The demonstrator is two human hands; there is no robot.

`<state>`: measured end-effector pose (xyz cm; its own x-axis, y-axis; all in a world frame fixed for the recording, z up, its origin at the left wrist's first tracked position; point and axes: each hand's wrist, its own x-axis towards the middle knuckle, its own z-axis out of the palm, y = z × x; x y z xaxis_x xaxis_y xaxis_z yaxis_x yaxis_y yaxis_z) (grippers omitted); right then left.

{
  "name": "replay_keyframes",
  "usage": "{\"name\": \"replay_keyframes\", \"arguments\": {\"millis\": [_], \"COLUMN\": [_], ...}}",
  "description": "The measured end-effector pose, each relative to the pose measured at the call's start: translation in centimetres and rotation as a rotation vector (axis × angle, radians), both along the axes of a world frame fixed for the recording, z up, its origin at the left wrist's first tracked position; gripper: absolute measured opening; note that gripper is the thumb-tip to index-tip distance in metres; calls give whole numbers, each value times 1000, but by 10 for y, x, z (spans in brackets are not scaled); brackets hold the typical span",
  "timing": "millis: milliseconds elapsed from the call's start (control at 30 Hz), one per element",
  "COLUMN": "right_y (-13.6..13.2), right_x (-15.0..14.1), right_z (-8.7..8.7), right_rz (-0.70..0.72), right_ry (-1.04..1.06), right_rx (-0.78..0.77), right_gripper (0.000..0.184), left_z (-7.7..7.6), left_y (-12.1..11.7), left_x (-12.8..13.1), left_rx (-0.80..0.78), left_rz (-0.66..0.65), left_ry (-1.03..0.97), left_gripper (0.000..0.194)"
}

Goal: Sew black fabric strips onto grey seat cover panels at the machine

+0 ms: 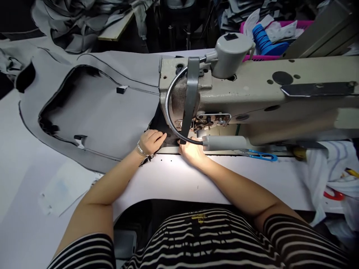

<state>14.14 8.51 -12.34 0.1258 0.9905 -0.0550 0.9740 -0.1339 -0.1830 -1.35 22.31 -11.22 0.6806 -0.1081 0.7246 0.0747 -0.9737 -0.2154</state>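
A large grey fabric piece (112,112) with dark edges and small black tabs lies left of the sewing machine (246,84). Its black fabric end (161,130) runs under the machine head. My left hand (153,142), with a bracelet at the wrist, is closed with curled fingers on that black fabric. Close to the needle area, my right hand (193,152) pinches the fabric's near edge in the lamp light. The lamp's flexible hose and a grey strap cover part of the right fingers and the needle.
The lamp head (224,143) shines just right of my right hand. Blue-handled snips (260,155) lie on the machine bed. White striped cloth (333,168) and red scissor handles (333,195) are at right. Behind stands a pink basket (304,24) with a blue spool (265,39).
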Motion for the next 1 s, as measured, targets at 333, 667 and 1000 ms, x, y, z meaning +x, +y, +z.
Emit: {"name": "replay_keyframes", "arguments": {"millis": [333,667,1000], "right_y": [-1,-4,-5], "right_x": [-2,-2,-1], "right_z": [8,19,20], "right_rz": [78,76,116], "right_ry": [107,127,135], "right_rx": [2,-10,14], "right_gripper": [28,32,33], "left_z": [10,-1,-12], "left_y": [-27,-50,-41], "left_x": [30,36,39], "left_rx": [-27,-87,-157], "left_rz": [70,265,319], "left_ry": [526,410,407], "left_gripper": [39,36,31]}}
